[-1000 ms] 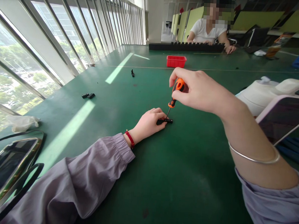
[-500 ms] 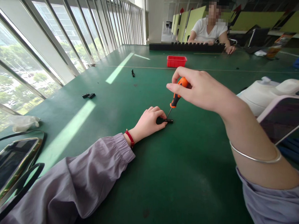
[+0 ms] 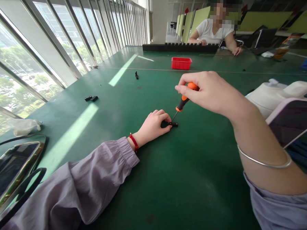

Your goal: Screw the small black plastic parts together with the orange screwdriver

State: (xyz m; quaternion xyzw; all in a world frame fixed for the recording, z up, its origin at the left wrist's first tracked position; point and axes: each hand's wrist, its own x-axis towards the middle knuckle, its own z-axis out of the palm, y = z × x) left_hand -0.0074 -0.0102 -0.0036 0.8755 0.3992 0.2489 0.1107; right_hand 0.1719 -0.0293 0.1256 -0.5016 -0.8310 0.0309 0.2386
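My left hand [image 3: 156, 124] rests on the green table, thumb and fingers pinching a small black part [image 3: 173, 124] whose right end sticks out. What kind of part it is, I cannot make out. Above and to the right, my right hand [image 3: 204, 92] grips an orange and black screwdriver [image 3: 182, 102] by the top of its handle. The screwdriver slants down to the left, and its thin metal tip meets the black part beside my left fingertips.
A red plastic box [image 3: 181, 63] stands beyond my hands. Small black pieces [image 3: 91, 98] lie to the left, another [image 3: 136, 75] farther off. A phone with a cable [image 3: 14, 173] is at left; a white container [image 3: 267, 95] and a tablet-like device [image 3: 294, 122] at right. Opposite sits a person [image 3: 214, 30].
My right hand and the screwdriver handle have shifted slightly right, so the screwdriver leans more. The long black strip by the person across has slid left. My left hand stays put.
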